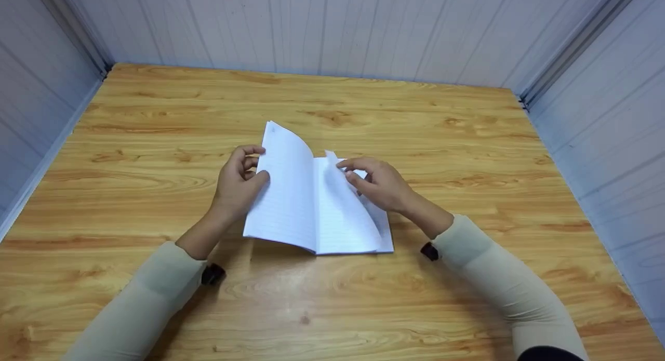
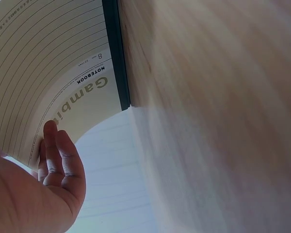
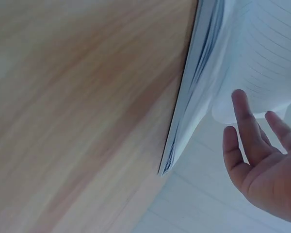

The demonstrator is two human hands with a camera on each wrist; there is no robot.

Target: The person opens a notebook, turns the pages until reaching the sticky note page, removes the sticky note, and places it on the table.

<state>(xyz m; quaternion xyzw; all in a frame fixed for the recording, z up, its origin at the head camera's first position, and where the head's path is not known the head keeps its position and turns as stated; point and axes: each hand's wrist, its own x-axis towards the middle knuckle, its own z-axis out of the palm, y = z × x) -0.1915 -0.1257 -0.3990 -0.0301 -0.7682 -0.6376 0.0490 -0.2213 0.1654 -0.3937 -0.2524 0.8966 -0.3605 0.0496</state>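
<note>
An open lined notebook lies at the middle of the wooden table, its left part raised off the tabletop. My left hand grips that raised part at its outer edge, thumb on the lined page and fingers behind. In the left wrist view the raised cover shows "NOTEBOOK" print and a dark spine strip. My right hand pinches a lifted, curling page near its upper outer edge. In the right wrist view its other fingers are spread beneath the page; the thumb is hidden there.
The wood-grain table extends around the notebook on all sides. Pale panelled walls stand at the back, left and right. A small dark device sits at the left wrist, another at the right.
</note>
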